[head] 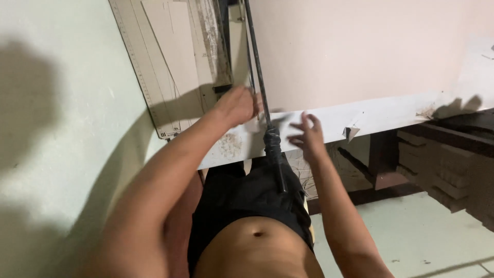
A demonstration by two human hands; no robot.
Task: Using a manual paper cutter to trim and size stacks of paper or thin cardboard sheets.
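**Both hands at a paper cutter's blade arm**

A wide pale table surface [62,154] is seen filling the left half of the view, with a pale wall behind on the right. A beige cutting board with a ruled scale along its edge [170,67] is set on the table, running away from the viewer. A long strip of white sheet material [370,116] is laid across the front edge, extending far to the right, its near edge ragged and a small torn flap turned down. Stacked brown cardboard pieces [447,170] are noted under a dark wooden bench at the right, well apart from the hands.

A long dark metal lever arm with a black wrapped grip [271,141] is seen slanting from the top of the frame down over the sheet, its lower end lying in front of the black shorts.

The left hand [237,105] is placed on the sheet just left of the lever, palm down and fingers curled; whether anything is pinched cannot be told, as the fingertips are blurred. The right hand [307,138] is held open just right of the grip, fingers spread and loosely bent, with nothing clasped; it is near the lever but not seen touching it.
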